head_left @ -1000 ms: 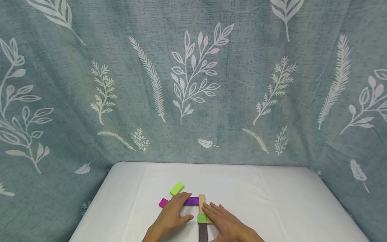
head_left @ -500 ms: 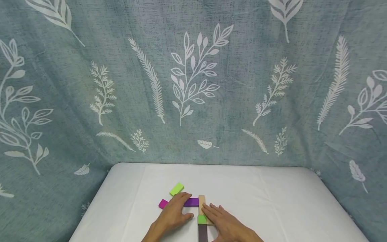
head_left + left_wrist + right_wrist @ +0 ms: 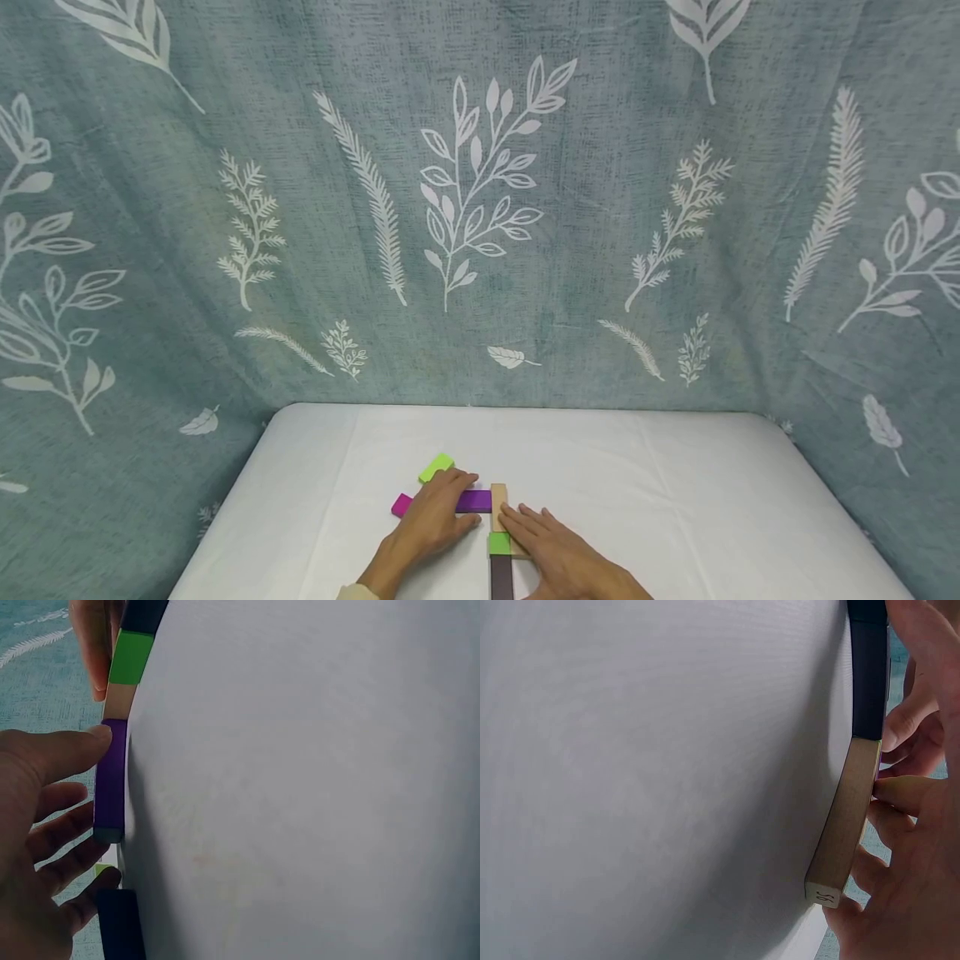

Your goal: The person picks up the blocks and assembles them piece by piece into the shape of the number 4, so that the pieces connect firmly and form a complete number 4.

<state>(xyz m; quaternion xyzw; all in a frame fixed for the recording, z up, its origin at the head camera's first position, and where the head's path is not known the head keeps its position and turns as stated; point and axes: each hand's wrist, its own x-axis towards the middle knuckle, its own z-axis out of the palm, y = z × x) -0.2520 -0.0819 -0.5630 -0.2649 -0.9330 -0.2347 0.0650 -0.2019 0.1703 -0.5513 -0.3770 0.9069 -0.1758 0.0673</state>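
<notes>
A purple block (image 3: 474,501) lies under my left hand (image 3: 429,517). Its thumb is at the near side of that block and its fingers reach over to the far side, as the left wrist view shows too. My right hand (image 3: 564,552) rests with fairly straight fingers along a plain wooden block (image 3: 498,500) at the purple block's right end. A second wooden block (image 3: 845,817), with printing on its end, lies partly under this hand. A green block (image 3: 498,543) and a dark block (image 3: 502,577) continue the row toward me.
A lime block (image 3: 437,467) lies loose beyond my left hand. A magenta block (image 3: 402,505) sits to its left, partly hidden. Everything lies on a white-covered table (image 3: 675,500), with a leaf-patterned green curtain (image 3: 555,275) behind and at the sides.
My left thumb has drawn in closer to the purple block, and the left hand has shifted slightly. The right hand and the blocks stay where they were.
</notes>
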